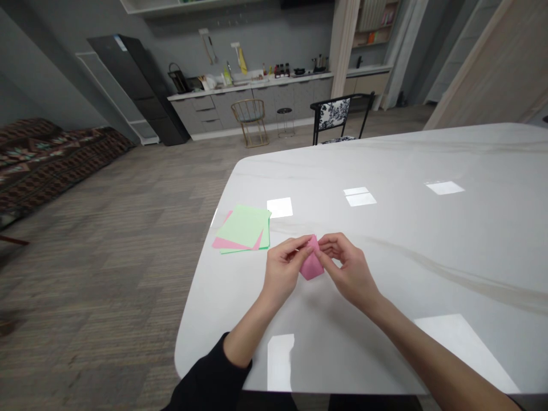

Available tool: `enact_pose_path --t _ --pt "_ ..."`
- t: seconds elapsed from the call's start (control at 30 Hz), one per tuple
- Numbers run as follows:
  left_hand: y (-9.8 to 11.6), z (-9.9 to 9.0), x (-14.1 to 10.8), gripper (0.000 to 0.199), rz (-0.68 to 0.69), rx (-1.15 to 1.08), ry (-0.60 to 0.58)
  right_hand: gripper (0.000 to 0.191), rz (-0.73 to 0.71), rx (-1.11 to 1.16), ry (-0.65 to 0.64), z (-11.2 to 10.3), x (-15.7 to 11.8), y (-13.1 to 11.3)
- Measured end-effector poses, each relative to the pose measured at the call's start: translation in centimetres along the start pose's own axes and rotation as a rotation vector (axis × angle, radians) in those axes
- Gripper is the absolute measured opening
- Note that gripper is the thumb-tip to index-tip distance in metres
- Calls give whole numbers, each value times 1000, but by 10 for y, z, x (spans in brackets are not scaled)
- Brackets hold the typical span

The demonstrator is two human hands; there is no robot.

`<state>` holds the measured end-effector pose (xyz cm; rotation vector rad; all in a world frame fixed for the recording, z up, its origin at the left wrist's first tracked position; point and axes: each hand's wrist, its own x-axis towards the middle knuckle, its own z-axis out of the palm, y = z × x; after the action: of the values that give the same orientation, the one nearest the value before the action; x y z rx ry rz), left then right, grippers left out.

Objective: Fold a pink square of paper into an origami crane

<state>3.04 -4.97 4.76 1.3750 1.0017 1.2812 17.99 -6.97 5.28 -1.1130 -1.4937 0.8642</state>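
A small folded piece of pink paper (312,267) is held between my two hands, above the white table. My left hand (286,264) pinches its left side near the top, thumb and fingers closed. On the other side, my right hand (347,264) grips the upper right edge between thumb and fingers. The paper narrows to a point at the top and widens below; the fingers hide part of its folds. To the left of my hands lies a loose stack of square paper sheets (243,225), light green on top, with pink and darker green showing beneath.
The glossy white table (398,228) has a rounded left edge and bright light reflections. Beyond it stand a black-framed chair (338,117) and a gold wire chair (249,117). A kitchen counter (269,84) runs along the back wall, with a dark fridge (139,85) at its left.
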Motion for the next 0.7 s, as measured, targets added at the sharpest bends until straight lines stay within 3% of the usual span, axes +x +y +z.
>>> enact_pose_path --t 0.17,0.3,0.4,0.53,0.63,0.7 --pt "-6 -1 3 22 23 121 -5 10 -43 -52 4 0 3 5" --pt "-11 -2 6 23 -98 1 10 14 -38 -111 -26 0 4 5" --pt "-10 -1 7 24 -150 -123 -20 14 80 -60 -43 -1 4 6" --pt "-7 -3 9 18 -164 -129 19 19 257 103 15 -5 9 13" --pt "-7 -5 11 19 -213 -117 25 29 304 242 109 -8 13 20" --pt "-9 -6 12 21 -236 -130 13 27 324 241 104 -9 14 22"
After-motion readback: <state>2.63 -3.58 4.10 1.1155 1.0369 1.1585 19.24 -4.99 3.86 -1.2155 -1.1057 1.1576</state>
